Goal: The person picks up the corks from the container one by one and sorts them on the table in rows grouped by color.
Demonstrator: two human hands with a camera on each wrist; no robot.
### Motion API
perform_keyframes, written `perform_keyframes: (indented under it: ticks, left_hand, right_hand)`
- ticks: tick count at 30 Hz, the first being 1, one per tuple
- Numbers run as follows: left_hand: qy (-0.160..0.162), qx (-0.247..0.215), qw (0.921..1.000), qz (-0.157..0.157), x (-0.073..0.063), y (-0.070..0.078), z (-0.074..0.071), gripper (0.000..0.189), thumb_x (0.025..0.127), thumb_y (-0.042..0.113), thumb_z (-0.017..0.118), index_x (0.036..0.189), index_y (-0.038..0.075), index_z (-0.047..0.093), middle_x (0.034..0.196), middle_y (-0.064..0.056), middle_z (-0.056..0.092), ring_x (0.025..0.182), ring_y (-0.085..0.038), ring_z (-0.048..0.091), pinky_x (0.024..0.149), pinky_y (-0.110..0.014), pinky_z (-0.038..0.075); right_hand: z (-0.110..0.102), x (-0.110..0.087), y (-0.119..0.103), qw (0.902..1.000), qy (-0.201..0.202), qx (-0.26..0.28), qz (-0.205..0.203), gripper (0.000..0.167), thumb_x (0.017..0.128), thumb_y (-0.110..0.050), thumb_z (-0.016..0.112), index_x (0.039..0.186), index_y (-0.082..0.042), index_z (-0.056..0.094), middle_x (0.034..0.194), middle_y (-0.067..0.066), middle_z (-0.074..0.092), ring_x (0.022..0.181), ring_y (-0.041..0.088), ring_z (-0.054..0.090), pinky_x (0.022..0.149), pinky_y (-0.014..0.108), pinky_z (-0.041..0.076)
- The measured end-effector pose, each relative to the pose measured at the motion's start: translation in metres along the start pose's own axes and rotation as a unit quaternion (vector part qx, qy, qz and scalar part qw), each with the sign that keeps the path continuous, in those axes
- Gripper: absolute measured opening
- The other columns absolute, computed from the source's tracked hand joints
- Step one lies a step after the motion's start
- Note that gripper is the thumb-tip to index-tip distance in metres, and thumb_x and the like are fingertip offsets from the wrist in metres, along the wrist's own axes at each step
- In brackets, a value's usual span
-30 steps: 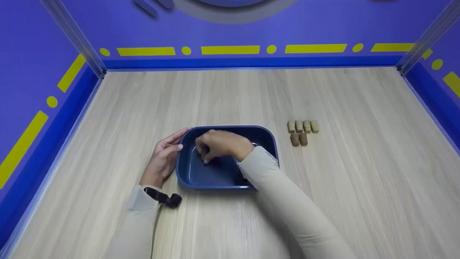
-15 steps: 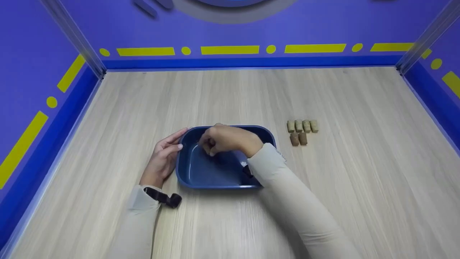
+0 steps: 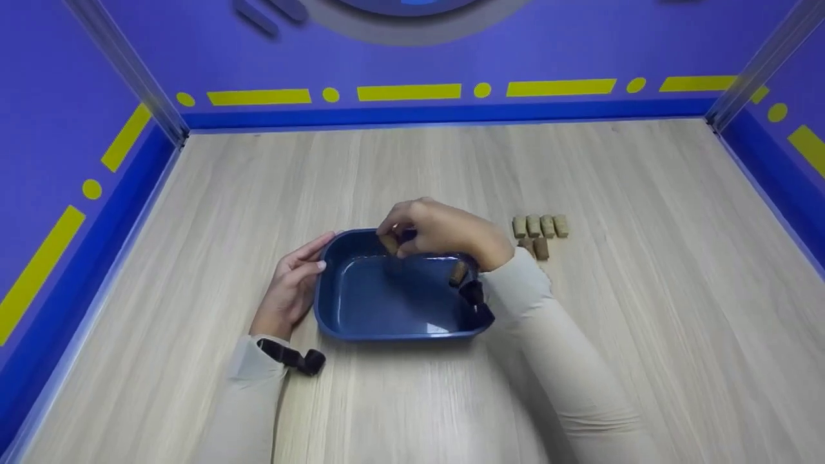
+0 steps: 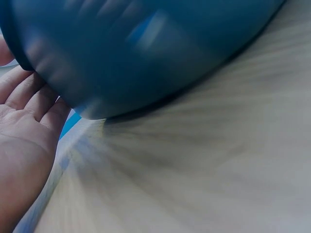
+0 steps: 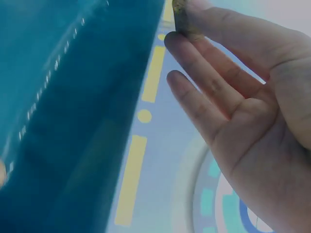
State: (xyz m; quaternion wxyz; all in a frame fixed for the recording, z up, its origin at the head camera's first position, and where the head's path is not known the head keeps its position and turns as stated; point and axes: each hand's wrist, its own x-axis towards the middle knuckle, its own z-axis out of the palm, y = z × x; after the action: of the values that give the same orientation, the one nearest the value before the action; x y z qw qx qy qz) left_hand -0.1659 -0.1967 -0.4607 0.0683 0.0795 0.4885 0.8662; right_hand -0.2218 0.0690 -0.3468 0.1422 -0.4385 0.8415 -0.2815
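Note:
My right hand (image 3: 445, 227) is above the far rim of a dark blue tub (image 3: 393, 336). Thumb and fingertips pinch a small brownish cork (image 3: 388, 243), partly hidden by the fingers. The right wrist view catches this cork (image 5: 181, 17) at its top edge. A second cork (image 3: 458, 274) is visible within the tub on the right, beside the black wrist camera. At the tub's left end my left hand (image 3: 295, 283) rests with straight fingers against the outer wall, its thumb at the rim. The left wrist view shows those fingers (image 4: 36, 94) touching the wall.
Right of the tub, several pale corks (image 3: 540, 226) stand in a row on the wooden table (image 3: 657, 309). Two browner corks (image 3: 540, 249) lie just in front, one partly behind the right wrist. Blue panels (image 3: 412, 64) with yellow marks close off the back and sides.
My right hand has risen from inside the tub toward its far rim and rightward, with the cork now visible in its fingers. The left hand stays against the tub.

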Motion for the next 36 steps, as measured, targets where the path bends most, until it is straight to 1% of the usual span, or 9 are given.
perform_keyframes:
  ticks: [2,9,15,17,21,25,30,33,36]
  left_hand:
    - [-0.004,-0.002,1.0000,0.005,0.000,-0.001,0.000,0.049,0.084,-0.016,0.042,0.128,-0.002,0.059,0.125,-0.004,0.065,0.121,-0.012,0.057,0.100,-0.022,0.046]
    - [-0.005,0.000,1.0000,0.007,0.000,0.000,0.001,0.048,0.083,-0.014,0.045,0.129,-0.004,0.057,0.124,-0.004,0.066,0.120,-0.012,0.058,0.099,-0.023,0.046]
    - [0.009,0.009,0.9999,-0.002,-0.001,0.001,0.001,0.050,0.083,-0.015,0.045,0.131,-0.007,0.054,0.124,-0.003,0.065,0.120,-0.013,0.058,0.097,-0.023,0.048]
    - [0.010,0.008,0.9999,-0.002,-0.002,0.001,0.001,0.050,0.083,-0.015,0.045,0.131,-0.007,0.054,0.123,-0.003,0.066,0.120,-0.013,0.058,0.096,-0.023,0.048]
    - [0.004,0.006,1.0000,0.000,-0.001,0.000,0.001,0.049,0.083,-0.015,0.045,0.130,-0.006,0.055,0.124,-0.003,0.065,0.120,-0.013,0.058,0.097,-0.023,0.048]
    - [0.001,0.003,1.0000,0.000,-0.002,0.000,0.001,0.048,0.083,-0.015,0.045,0.130,-0.005,0.056,0.124,-0.003,0.065,0.120,-0.013,0.057,0.097,-0.023,0.048]
    - [0.004,0.001,1.0000,0.000,-0.001,0.000,0.001,0.048,0.083,-0.014,0.045,0.129,-0.004,0.057,0.124,-0.003,0.065,0.120,-0.012,0.058,0.097,-0.023,0.047]
    - [0.006,0.000,1.0000,-0.001,-0.001,0.000,0.001,0.049,0.083,-0.014,0.045,0.130,-0.005,0.056,0.124,-0.003,0.065,0.120,-0.012,0.058,0.098,-0.024,0.047]
    - [0.006,0.003,1.0000,-0.002,-0.001,0.000,0.001,0.050,0.083,-0.015,0.044,0.131,-0.008,0.053,0.124,-0.003,0.065,0.120,-0.013,0.058,0.098,-0.024,0.047]
  right_hand:
    - [-0.005,-0.007,0.004,0.9999,0.012,0.000,-0.003,0.034,0.080,-0.001,0.073,0.113,-0.004,0.068,0.108,0.009,0.064,0.102,0.022,0.065,0.094,0.035,0.052]
    - [-0.018,-0.031,0.016,0.9986,0.052,0.008,-0.001,0.035,0.081,-0.003,0.072,0.116,-0.005,0.068,0.109,0.007,0.063,0.095,0.020,0.066,0.096,0.038,0.051]
    - [-0.024,-0.051,0.028,0.9964,0.079,0.028,-0.003,0.034,0.081,0.000,0.071,0.114,-0.005,0.068,0.112,0.008,0.066,0.103,0.023,0.063,0.092,0.037,0.052]
    - [-0.026,-0.059,0.031,0.9958,0.085,0.031,0.007,0.034,0.082,0.000,0.070,0.115,-0.005,0.067,0.114,0.008,0.066,0.105,0.024,0.062,0.092,0.037,0.052]
    - [-0.028,-0.077,0.038,0.9942,0.097,0.021,0.042,0.035,0.084,-0.005,0.070,0.118,-0.008,0.066,0.117,0.006,0.064,0.106,0.024,0.061,0.093,0.038,0.050]
    - [-0.028,-0.092,0.048,0.9916,0.117,0.013,0.054,0.035,0.085,-0.006,0.069,0.119,-0.009,0.065,0.117,0.004,0.064,0.106,0.023,0.061,0.093,0.040,0.049]
    - [-0.027,-0.108,0.059,0.9875,0.145,0.014,0.060,0.036,0.084,-0.002,0.069,0.119,-0.008,0.065,0.117,0.007,0.064,0.104,0.026,0.060,0.090,0.043,0.050]
    - [-0.027,-0.118,0.065,0.9845,0.156,0.009,0.078,0.036,0.083,-0.001,0.069,0.118,-0.007,0.066,0.117,0.007,0.062,0.101,0.026,0.061,0.085,0.043,0.051]
    - [-0.025,-0.129,0.071,0.9806,0.170,-0.004,0.098,0.035,0.083,-0.002,0.070,0.117,-0.008,0.066,0.115,0.007,0.060,0.097,0.025,0.061,0.077,0.038,0.052]
